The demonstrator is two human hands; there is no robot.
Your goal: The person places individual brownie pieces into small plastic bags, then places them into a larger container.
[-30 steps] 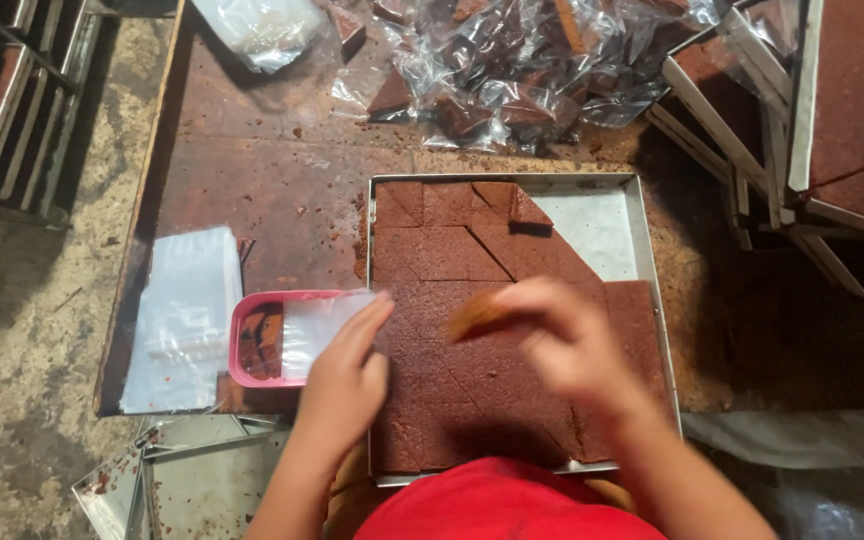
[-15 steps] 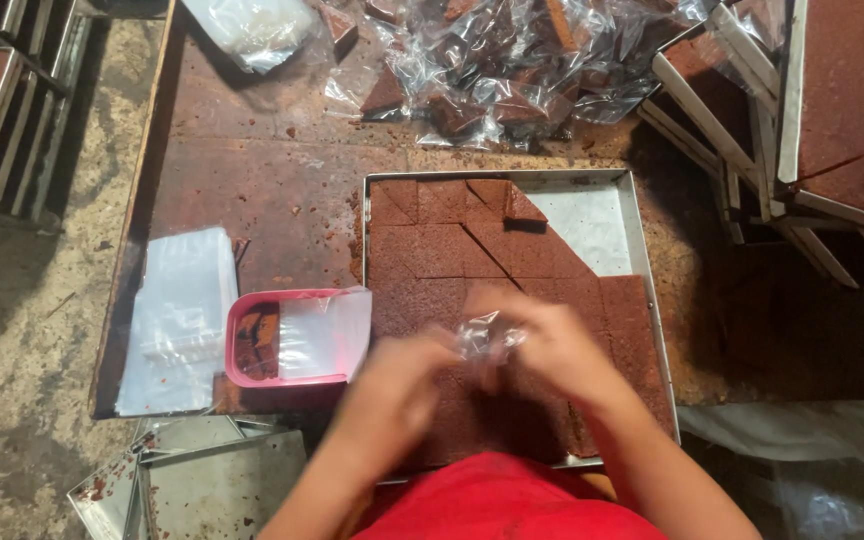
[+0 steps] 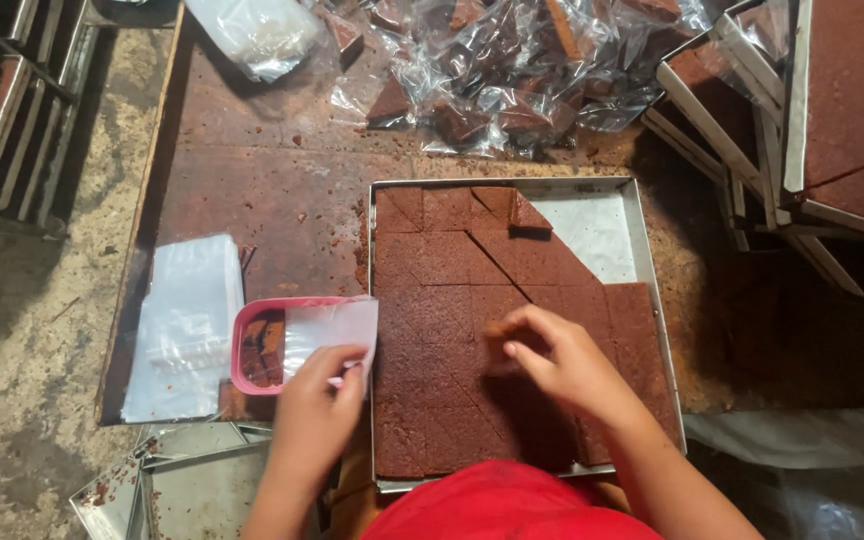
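A metal tray (image 3: 644, 262) holds a brown slab cake (image 3: 452, 300) cut into triangles, with a bare corner at the far right. My left hand (image 3: 314, 400) pinches a small clear plastic bag (image 3: 332, 330) lying over a pink tub (image 3: 252, 345) beside the tray. My right hand (image 3: 562, 360) rests on the cake, fingertips on a cut piece near the tray's middle; whether it grips the piece is unclear.
A stack of clear bags (image 3: 184, 325) lies left of the tub. Bagged cake pieces (image 3: 512, 80) are heaped at the far side of the brown board. More cake trays (image 3: 832, 110) stand stacked at the right. Metal trays (image 3: 192, 480) sit at the lower left.
Both hands were together over the cake with a wrapped piece. Now they have parted: the left went to the bag on the pink tub, the right dropped onto the cake.
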